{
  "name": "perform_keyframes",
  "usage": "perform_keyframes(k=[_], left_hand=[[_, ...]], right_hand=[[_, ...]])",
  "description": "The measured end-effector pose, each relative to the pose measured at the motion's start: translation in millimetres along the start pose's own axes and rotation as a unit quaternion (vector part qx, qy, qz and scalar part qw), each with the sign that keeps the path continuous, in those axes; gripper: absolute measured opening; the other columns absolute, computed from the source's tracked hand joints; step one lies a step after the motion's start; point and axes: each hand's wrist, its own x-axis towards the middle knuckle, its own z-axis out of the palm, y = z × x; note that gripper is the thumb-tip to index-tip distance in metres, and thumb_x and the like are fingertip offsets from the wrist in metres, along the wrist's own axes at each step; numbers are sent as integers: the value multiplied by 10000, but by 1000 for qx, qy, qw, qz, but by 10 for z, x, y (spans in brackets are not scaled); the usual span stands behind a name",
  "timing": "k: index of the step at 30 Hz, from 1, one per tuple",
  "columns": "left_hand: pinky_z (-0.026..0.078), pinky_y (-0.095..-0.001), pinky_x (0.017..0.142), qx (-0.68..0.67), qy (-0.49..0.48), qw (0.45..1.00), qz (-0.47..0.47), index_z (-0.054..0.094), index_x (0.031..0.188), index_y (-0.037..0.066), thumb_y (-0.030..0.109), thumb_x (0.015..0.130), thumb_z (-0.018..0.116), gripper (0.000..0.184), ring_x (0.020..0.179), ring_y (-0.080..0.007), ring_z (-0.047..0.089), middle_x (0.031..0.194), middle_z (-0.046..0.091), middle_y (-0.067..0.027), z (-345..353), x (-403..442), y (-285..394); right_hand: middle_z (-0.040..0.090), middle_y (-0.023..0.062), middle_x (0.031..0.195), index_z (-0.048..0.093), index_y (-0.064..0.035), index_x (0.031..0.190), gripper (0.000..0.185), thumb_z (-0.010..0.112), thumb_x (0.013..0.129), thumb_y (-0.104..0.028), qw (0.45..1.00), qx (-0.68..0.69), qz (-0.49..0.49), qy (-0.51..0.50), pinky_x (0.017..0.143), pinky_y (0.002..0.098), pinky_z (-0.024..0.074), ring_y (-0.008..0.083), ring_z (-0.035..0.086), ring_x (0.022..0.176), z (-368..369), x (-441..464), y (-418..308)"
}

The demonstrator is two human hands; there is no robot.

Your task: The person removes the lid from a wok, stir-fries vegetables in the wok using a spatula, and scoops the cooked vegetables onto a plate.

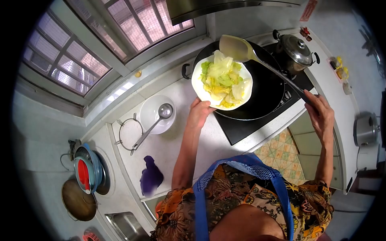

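My left hand [199,114] grips the near rim of a white plate [200,94], holding it up over the left part of a dark wok [263,102]. Pale green and yellow cooked leaves, apparently cabbage or lettuce [225,80], are heaped on the plate. My right hand [320,114] is closed around the dark handle of a spatula [237,49]. Its broad, pale blade is above the far edge of the plate, close to the leaves; whether it touches them I cannot tell. The visible inside of the wok looks dark, and the plate hides part of it.
A lidded steel pot [295,52] stands on the hob behind the wok. Left on the counter are a white bowl [146,116] with a ladle [164,111] across it, a metal ring stand [130,132] and a purple cloth [151,176]. A range hood [225,9] overhangs the far side.
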Motion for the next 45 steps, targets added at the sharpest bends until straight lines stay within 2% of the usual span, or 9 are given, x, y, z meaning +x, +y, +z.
perform_keyframes(k=[7,10,13,15,19,22,27,38,45], left_hand=[[393,-477,941,-41,15,999,15,393,1202,-47,7,754,509,465,1088,-303,500,1184,487,-170,-23,17,-32],[376,-486,955,-24,58,998,0,391,1196,-64,-3,755,486,455,1095,-301,494,1177,486,-185,30,-58,42],[357,-496,969,338,102,935,-21,381,1197,-80,-17,751,464,457,1112,-307,479,1179,477,-203,50,-217,140],[358,-481,974,-34,73,995,54,383,1206,-72,0,742,482,480,1128,-307,469,1191,476,-187,-134,-382,96],[358,-461,980,-30,61,996,65,377,1229,-56,35,718,529,541,1142,-304,459,1214,470,-167,-160,-754,188],[371,-436,975,-16,99,993,64,374,1244,-42,85,674,607,629,1133,-301,469,1232,467,-155,-210,-1031,213],[378,-431,971,-25,129,988,75,373,1228,-74,73,659,623,639,1115,-299,485,1216,475,-167,-251,-1328,165],[384,-422,970,-60,155,983,82,350,1240,-76,60,672,580,627,1113,-301,487,1217,466,-181,-305,-1459,49],[371,-407,984,-21,172,982,73,351,1239,-79,58,665,566,628,1122,-299,481,1223,463,-178,-252,-1424,57]], right_hand=[[559,86,740,589,-83,1109,404,628,720,18,999,28,30,-33,513,280,414,159,518,583,-12,1,56],[600,107,812,577,-39,1111,336,601,789,-134,990,103,92,-40,599,291,428,169,540,672,-29,44,152],[619,114,884,559,-25,1130,368,567,816,-217,964,191,169,-74,672,297,443,173,555,735,-3,165,289],[623,118,862,561,-21,1123,353,568,808,-181,979,126,120,-107,673,304,445,185,556,712,37,276,535],[620,112,718,621,6,978,258,588,732,-64,948,13,140,-287,613,313,454,181,575,649,-34,593,801],[609,83,671,632,5,940,236,583,730,-90,928,-5,112,-356,553,288,455,153,564,607,32,704,1043],[585,45,620,648,-34,923,270,547,740,-206,859,13,213,-465,482,269,455,115,546,550,144,720,1069],[616,173,683,627,15,950,264,524,745,-117,909,30,189,-369,612,323,483,235,607,611,841,449,719],[622,169,693,632,24,915,264,531,694,-80,924,69,174,-334,615,325,488,241,617,634,1150,751,783]])
